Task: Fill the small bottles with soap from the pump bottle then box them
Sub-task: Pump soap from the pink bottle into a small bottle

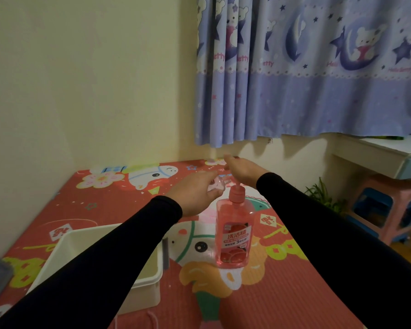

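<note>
Left hand (197, 193) grips a small clear bottle (220, 184) just past the spout, likely to catch soap. Right hand (241, 169) hovers over the pump head, fingers loosely extended, empty. Pink pump bottle (234, 233) stands upright mid-mat, spout pointing far-left. White box (147, 276) waits near-left.

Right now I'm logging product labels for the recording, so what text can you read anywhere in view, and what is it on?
"洗洁精" on the pump bottle's label.
"3" with small characters beside it, on the same label; those and the finer lines are too blurred to read.
"Hello" and "etty", pink script repeated on the curtain; partly blurred.
Characters on white diamond signs on the mat: too blurred to read.
</note>
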Available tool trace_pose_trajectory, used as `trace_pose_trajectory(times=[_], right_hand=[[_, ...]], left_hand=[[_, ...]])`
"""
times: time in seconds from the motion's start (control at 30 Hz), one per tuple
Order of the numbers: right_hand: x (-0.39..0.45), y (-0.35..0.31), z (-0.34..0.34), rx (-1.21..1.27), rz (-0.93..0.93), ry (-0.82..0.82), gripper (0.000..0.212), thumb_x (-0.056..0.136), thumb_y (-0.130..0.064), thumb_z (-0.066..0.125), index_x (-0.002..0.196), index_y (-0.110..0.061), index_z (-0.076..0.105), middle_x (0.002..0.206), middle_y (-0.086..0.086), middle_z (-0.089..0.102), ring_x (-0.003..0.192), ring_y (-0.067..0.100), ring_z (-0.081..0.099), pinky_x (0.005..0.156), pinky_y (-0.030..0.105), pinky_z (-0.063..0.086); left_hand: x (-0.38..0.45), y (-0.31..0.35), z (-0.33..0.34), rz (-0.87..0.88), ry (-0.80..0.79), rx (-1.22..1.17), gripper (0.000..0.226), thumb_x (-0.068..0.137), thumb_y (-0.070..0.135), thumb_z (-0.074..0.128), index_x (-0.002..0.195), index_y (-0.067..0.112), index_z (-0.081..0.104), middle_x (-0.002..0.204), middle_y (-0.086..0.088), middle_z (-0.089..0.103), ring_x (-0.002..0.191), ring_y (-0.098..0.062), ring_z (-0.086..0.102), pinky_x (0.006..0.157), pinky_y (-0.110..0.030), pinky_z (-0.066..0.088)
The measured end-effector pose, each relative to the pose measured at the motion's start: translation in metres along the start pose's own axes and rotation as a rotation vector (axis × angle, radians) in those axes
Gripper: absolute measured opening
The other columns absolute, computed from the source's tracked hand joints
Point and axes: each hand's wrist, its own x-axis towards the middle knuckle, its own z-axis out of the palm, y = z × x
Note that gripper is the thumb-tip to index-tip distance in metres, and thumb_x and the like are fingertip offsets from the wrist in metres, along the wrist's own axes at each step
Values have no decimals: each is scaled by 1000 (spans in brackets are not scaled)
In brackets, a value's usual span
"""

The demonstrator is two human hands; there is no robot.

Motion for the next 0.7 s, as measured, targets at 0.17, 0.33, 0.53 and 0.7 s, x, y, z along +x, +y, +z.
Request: trace_pose_trajectory(times=[0.17,0.33,0.53,0.7], right_hand=[[2,5,10,-7,-4,14,55,103,-37,19,134,-5,51,141,18,50,131,32,45,112,44,32],[1,6,11,-37,6,-28,49,105,-31,19,139,-3,42,142,14,47,134,29,41,112,36,27],[3,1,1,11,10,20,64,100,-49,19,135,-6,50,142,13,50,130,27,45,112,44,31],[3,7,13,-42,-1,14,61,103,-42,17,132,-4,54,141,17,51,129,30,47,112,41,30]], left_hand=[[-2,-4,11,22,26,-25,23,97,32,49,115,18,52,107,1,54,96,-19,52,76,-28,36],[1,-9,15,4,4,-20,29,97,35,50,120,18,53,116,0,58,107,-21,54,88,-33,43],[1,-3,3,10,30,-33,37,97,34,49,132,20,48,123,-1,55,113,-20,52,89,-29,39],[0,-11,18,3,33,-40,28,97,37,48,120,21,51,117,0,56,106,-20,52,79,-27,34]])
